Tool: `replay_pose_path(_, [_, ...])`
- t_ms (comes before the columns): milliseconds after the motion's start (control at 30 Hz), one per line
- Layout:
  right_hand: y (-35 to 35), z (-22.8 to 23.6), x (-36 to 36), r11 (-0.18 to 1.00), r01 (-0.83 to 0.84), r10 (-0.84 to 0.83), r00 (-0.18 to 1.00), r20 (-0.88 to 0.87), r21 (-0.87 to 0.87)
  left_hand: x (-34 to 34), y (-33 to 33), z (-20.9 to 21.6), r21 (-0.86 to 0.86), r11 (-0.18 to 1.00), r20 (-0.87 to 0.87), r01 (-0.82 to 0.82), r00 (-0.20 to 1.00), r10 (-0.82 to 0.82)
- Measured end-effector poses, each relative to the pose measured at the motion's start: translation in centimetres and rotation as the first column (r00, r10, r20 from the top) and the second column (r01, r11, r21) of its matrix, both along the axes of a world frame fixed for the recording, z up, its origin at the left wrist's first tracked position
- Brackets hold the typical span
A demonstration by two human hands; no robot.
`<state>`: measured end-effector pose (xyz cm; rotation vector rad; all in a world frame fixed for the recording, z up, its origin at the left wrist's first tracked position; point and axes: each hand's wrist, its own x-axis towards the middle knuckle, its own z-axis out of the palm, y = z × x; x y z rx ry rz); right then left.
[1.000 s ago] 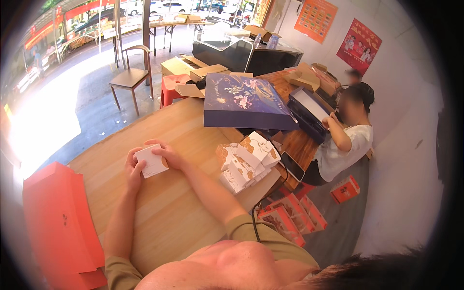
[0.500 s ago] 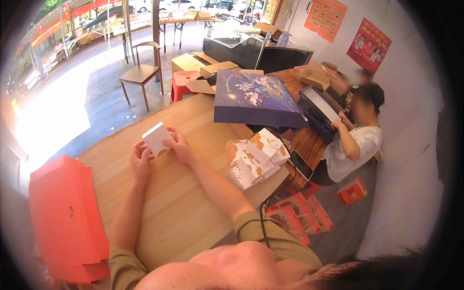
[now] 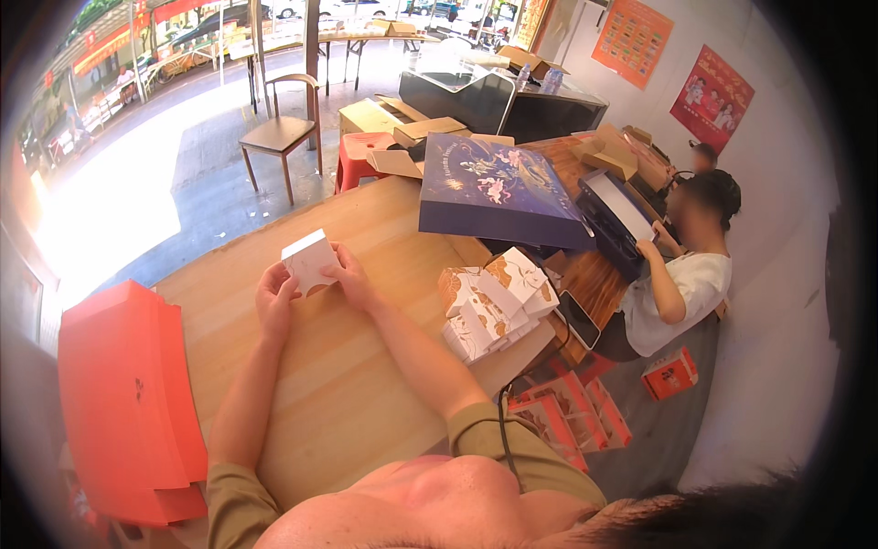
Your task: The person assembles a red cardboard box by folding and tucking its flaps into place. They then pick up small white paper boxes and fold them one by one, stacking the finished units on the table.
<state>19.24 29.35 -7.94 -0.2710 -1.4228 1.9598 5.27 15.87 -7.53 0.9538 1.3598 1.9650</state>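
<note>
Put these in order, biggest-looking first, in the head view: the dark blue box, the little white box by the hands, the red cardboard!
1. red cardboard
2. dark blue box
3. little white box, easily smallest

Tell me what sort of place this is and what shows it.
Likely a small street-front shop: a dark display counter with a glass top stands behind, white-and-brown patterned boxes are piled on the wooden table, and the open front gives onto a street with cars.
</note>
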Motion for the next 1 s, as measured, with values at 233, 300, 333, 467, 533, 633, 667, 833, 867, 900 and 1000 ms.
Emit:
replay_pose_path(233, [0.3,-0.1,0.0,0.999,-0.044,0.043,0.999,-0.015,-0.019,-0.2,-0.3,0.7,-0.017,0.999,-0.003,0.033,0.999,-0.033])
replay_pose_path(300, [0.4,-0.2,-0.1,0.998,-0.045,0.044,0.998,-0.037,-0.031,-0.2,-0.3,0.8,-0.016,0.999,0.019,0.047,0.999,-0.047])
replay_pose_path(333, [0.4,-0.3,-0.1,0.998,-0.044,0.042,0.998,-0.049,-0.04,-0.1,-0.2,1.0,-0.015,0.998,0.04,0.055,0.998,-0.054])
replay_pose_path(467, [-0.2,-0.2,-0.2,0.999,-0.025,0.026,0.999,-0.021,0.028,-0.6,-0.5,1.0,-0.044,0.997,0.05,0.062,0.997,-0.06])
replay_pose_path(533, [-0.6,0.3,-0.5,0.996,0.012,-0.016,0.998,0.053,0.085,-0.9,-0.5,0.7,-0.051,0.997,0.039,0.055,0.998,-0.053])
replay_pose_path(633, [-0.7,0.3,-0.2,0.993,0.037,-0.043,0.998,0.053,0.115,-0.7,-0.5,0.8,-0.088,0.996,0.008,0.034,0.999,-0.033])
replay_pose_path(667, [-0.5,0.3,-0.1,0.995,0.021,-0.026,0.998,0.052,0.096,-0.5,-0.4,0.9,-0.105,0.994,-0.006,0.025,1.0,-0.026])
replay_pose_path(833, [-0.3,0.5,0.0,0.998,-0.01,0.004,0.995,0.102,0.06,-0.7,-0.1,0.1,-0.044,0.999,0.062,0.019,0.998,-0.016])
replay_pose_path(867, [-0.5,0.7,0.1,0.998,-0.022,0.017,0.995,0.099,0.052,-0.9,-0.2,-0.3,-0.031,0.999,0.08,0.02,0.997,-0.017])
replay_pose_path(900, [-0.5,0.8,0.2,0.998,-0.031,0.027,0.995,0.092,0.046,-1.0,-0.2,-0.3,-0.032,0.999,0.085,0.029,0.996,-0.026])
replay_pose_path(1000, [-0.5,1.0,0.4,0.997,-0.045,0.041,0.997,0.066,0.059,-1.0,-0.2,-0.2,-0.037,0.998,0.086,0.05,0.995,-0.046])
